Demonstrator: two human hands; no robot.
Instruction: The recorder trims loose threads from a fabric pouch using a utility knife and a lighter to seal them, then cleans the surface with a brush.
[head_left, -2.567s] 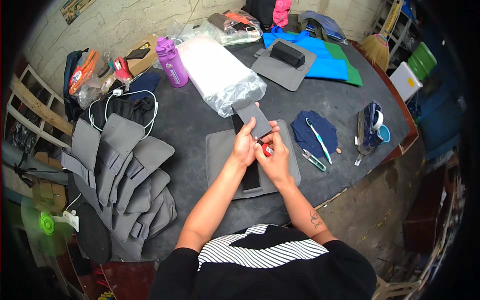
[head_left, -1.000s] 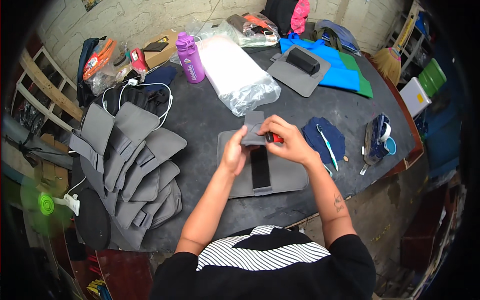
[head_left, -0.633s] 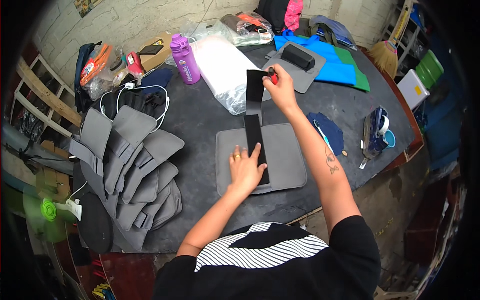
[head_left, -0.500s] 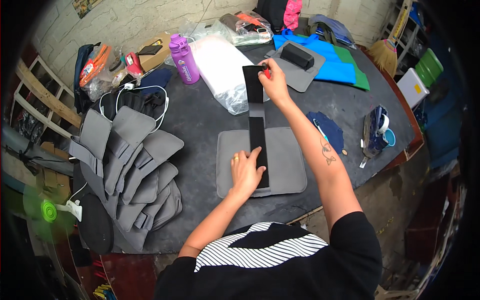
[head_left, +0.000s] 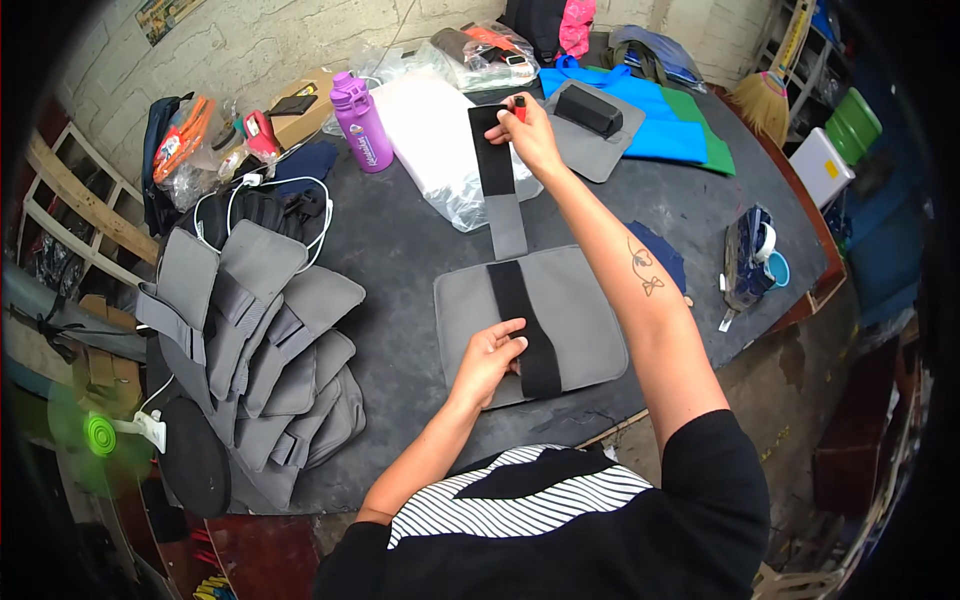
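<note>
A grey flat pad [head_left: 592,330] lies in front of me with a black strip [head_left: 509,290] running across it from far edge to near edge. My left hand [head_left: 486,360] rests on the pad, its forefinger and thumb apart over the strip's left edge; its other fingers are partly hidden. Beyond the pad, my right hand [head_left: 530,135] pinches the far end of a strap [head_left: 494,165], black above and grey at its lower end. The same hand holds a small red object [head_left: 520,108] resembling a lighter. Whether the strap joins the pad I cannot tell.
Several grey padded pieces [head_left: 262,250] are piled at the left, near a small green fan [head_left: 101,434]. Farther back are a purple bottle [head_left: 362,125], a white plastic-wrapped stack [head_left: 420,130], another grey pad [head_left: 590,150] and blue fabric [head_left: 665,125]. A pouch [head_left: 748,260] lies at the right.
My right hand has moved slightly up and left with the strap, whose grey end now shows more fully. My left fingers have lifted from flat on the strip, and the pad has turned slightly.
</note>
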